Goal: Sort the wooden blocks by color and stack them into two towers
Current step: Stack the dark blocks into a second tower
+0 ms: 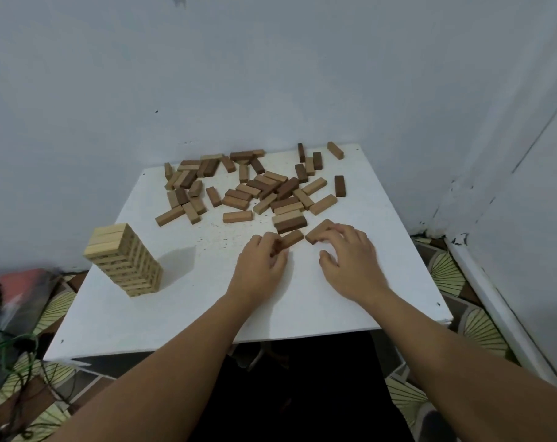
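A tower of pale blocks stands upright near the left edge of the white table. Loose light and dark blocks lie scattered toward the far edge. Near the table's middle, the left hand has its fingers curled, pinching a brown block. Just beside it, the right hand grips another brown block with bent fingers.

A plain home corner: a low white table pushed against bare pale walls, fan-patterned floor covering at four o'clock, tangled green cords at eight.
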Demonstrator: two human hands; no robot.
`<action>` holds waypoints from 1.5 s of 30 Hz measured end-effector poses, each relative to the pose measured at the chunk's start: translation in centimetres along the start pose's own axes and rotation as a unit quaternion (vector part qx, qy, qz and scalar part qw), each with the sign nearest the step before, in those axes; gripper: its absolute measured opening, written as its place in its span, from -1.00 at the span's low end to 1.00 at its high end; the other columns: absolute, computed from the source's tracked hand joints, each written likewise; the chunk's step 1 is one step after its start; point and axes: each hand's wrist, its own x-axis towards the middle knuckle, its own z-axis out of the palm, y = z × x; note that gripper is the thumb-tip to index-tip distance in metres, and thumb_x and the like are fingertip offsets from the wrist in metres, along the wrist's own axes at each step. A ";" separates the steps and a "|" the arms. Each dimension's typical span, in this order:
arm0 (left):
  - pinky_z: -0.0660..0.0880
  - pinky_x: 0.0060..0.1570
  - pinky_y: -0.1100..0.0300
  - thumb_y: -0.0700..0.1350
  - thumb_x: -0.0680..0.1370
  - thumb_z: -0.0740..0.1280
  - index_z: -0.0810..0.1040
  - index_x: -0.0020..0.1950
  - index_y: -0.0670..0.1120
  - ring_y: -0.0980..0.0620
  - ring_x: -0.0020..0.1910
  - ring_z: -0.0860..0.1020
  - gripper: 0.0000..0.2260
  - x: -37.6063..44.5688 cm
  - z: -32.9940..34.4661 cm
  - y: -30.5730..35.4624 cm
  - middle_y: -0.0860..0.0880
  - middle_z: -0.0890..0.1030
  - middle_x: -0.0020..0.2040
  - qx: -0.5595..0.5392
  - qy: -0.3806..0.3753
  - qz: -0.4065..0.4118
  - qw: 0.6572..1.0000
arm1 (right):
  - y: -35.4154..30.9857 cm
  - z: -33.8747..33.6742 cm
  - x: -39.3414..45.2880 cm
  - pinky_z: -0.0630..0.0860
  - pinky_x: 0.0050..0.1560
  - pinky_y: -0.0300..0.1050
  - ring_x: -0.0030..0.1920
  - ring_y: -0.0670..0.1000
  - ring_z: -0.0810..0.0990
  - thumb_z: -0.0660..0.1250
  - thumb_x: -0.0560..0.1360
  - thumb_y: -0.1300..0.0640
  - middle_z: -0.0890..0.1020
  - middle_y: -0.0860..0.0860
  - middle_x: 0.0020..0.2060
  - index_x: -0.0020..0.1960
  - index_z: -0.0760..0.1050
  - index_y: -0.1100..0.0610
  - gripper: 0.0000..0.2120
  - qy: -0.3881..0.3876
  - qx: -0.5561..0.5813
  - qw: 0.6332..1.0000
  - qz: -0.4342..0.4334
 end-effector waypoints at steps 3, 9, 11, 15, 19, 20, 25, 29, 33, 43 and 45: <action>0.43 0.03 0.12 0.14 0.68 0.24 0.37 0.56 0.10 0.07 0.02 0.45 -0.55 0.1 0.1 0.2 0.07 0.47 -0.01 -0.014 0.006 -0.024 1.000 | -0.1 0.0 0.0 0.21 0.51 0.07 0.48 0.07 0.28 0.28 0.59 0.04 0.39 -0.05 0.48 0.47 0.39 -0.13 -0.55 -0.016 -0.020 1.000 0.004; 0.11 0.44 -0.02 0.30 0.67 0.09 0.20 0.64 0.18 -0.06 0.36 0.15 -0.45 -0.2 1.3 0.8 -0.01 0.23 0.35 0.135 -0.005 -0.023 0.991 | 0.0 0.4 0.0 0.21 0.43 -0.06 0.39 -0.03 0.35 0.29 0.57 0.07 0.47 -0.18 0.35 0.19 0.52 -0.16 -0.76 0.008 -0.006 1.000 -0.011; 0.10 0.44 -0.01 0.24 0.66 0.17 0.39 0.50 0.16 -0.08 0.40 0.13 -0.57 -0.5 1.4 0.7 0.01 0.22 0.37 0.091 0.025 -0.014 0.995 | 0.2 0.4 0.1 0.28 0.42 -0.05 0.34 -0.07 0.43 0.28 0.57 0.09 0.54 -0.20 0.27 0.11 0.56 -0.12 -0.81 0.021 0.025 0.999 -0.021; 0.07 0.49 -0.08 0.21 0.67 0.20 0.37 0.50 0.12 -0.03 0.49 0.07 -0.58 -0.8 1.4 0.1 0.02 0.18 0.48 0.079 0.065 -0.020 0.995 | 0.1 0.5 -0.2 0.28 0.48 0.16 0.38 -0.07 0.44 0.23 0.58 0.07 0.58 -0.24 0.26 0.13 0.55 -0.09 -0.81 -0.001 0.025 0.998 -0.061; -0.08 0.55 -0.11 0.26 0.70 0.03 0.29 0.57 0.23 -0.05 0.57 -0.05 -0.56 -0.3 1.5 0.2 0.04 0.09 0.59 0.116 0.012 -0.044 0.992 | 0.2 0.7 -0.3 0.27 0.49 0.09 0.43 -0.02 0.38 0.30 0.58 0.07 0.52 -0.18 0.35 0.30 0.50 -0.10 -0.71 0.001 0.011 0.998 -0.062; -0.05 0.55 -0.11 0.25 0.69 0.06 0.37 0.51 0.23 -0.05 0.56 -0.02 -0.60 -0.3 1.5 0.3 0.01 0.13 0.58 0.108 0.017 -0.040 0.993 | 0.3 0.7 -0.3 0.29 0.47 0.07 0.43 0.00 0.37 0.31 0.58 0.03 0.50 -0.13 0.37 0.35 0.49 -0.11 -0.65 0.005 0.005 0.999 -0.048; 0.15 0.49 -0.08 0.23 0.65 0.22 0.54 0.21 0.14 0.01 0.44 0.09 -0.74 -0.8 1.5 0.2 -0.01 0.25 0.42 0.063 0.063 -0.050 0.995 | 0.1 0.6 -0.4 0.25 0.46 0.03 0.41 0.06 0.33 0.30 0.58 -0.04 0.45 -0.04 0.39 0.43 0.46 -0.09 -0.59 -0.009 -0.015 1.000 -0.006; 0.18 0.35 0.06 0.30 0.58 0.30 0.51 -0.08 0.14 -0.05 0.38 0.20 -0.74 -0.6 1.7 -0.3 0.01 0.36 0.28 0.066 0.095 -0.032 0.993 | 0.0 0.5 -0.3 0.28 0.40 0.00 0.35 0.06 0.36 0.30 0.58 -0.04 0.46 -0.02 0.33 0.39 0.49 -0.09 -0.62 -0.009 -0.025 1.000 -0.008; 0.14 0.44 -0.03 0.32 0.61 0.15 0.52 0.31 0.18 -0.04 0.42 0.13 -0.61 -1.2 1.4 0.1 -0.02 0.27 0.41 0.074 0.075 0.009 0.994 | 0.0 0.6 -0.3 0.36 0.36 0.00 0.30 0.05 0.37 0.33 0.55 -0.09 0.43 -0.02 0.28 0.33 0.51 -0.09 -0.64 0.001 -0.022 1.000 -0.001; 0.10 0.47 -0.09 0.25 0.67 0.05 0.51 0.39 0.13 -0.07 0.46 0.16 -0.58 -0.8 1.0 0.2 0.04 0.37 0.44 0.070 0.072 -0.035 0.994 | -0.3 0.7 -0.7 0.09 0.55 0.15 0.46 0.08 0.23 0.23 0.57 -0.30 0.33 -0.03 0.48 0.46 0.42 -0.31 -0.53 -0.045 -0.075 0.991 -0.100; 0.17 0.37 -0.04 0.12 0.69 0.17 0.54 0.28 0.04 -0.06 0.36 0.27 -0.73 -0.7 0.9 0.1 0.04 0.50 0.31 0.068 0.105 -0.057 0.991 | -0.2 0.9 -0.6 0.12 0.55 0.15 0.46 0.06 0.25 0.24 0.56 -0.33 0.35 -0.04 0.47 0.44 0.45 -0.30 -0.54 -0.041 -0.078 0.991 -0.098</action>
